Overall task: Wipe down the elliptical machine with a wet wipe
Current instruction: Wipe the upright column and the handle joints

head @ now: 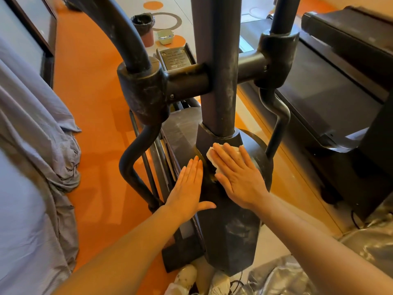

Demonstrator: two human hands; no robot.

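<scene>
A dusty black elliptical machine (217,81) fills the middle of the view, with a thick centre post, a crossbar and two curved arm bars. My right hand (238,177) lies flat on the dark housing at the post's base, pressing a white wet wipe (212,155) under its fingers; only the wipe's far edge shows. My left hand (187,186) rests flat and open on the housing just to the left, fingers together, thumb out, holding nothing.
Grey cloth (38,145) drapes at the left over the orange floor (93,103). A bin with a black liner (143,24) and a small pale green tub (164,37) stand on the floor behind. A black treadmill (331,92) is at the right, silver plastic sheeting (297,273) below it.
</scene>
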